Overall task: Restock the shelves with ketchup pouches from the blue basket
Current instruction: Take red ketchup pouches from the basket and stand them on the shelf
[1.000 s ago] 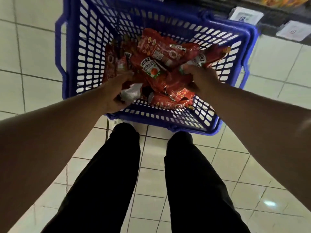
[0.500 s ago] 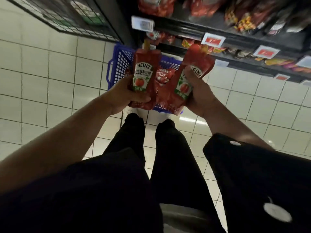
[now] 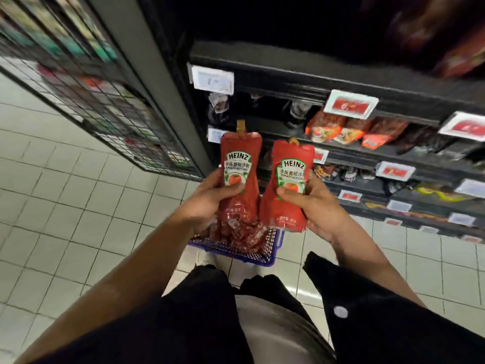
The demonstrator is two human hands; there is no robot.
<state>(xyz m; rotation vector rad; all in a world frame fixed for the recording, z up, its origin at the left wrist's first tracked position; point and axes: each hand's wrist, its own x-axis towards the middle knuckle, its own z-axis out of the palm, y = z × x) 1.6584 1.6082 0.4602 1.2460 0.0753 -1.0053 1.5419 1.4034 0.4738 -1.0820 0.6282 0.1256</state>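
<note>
Both pouches raised nearer shelves, left hand grasped left pouch, right hand grasped right pouch, blue basket below

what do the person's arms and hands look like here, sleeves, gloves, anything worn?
Both forearms are bare. The left hand and right hand wear no gloves, and no rings or watch are visible. A black sleeve with a white round button or dot starts at the right upper arm.
</note>
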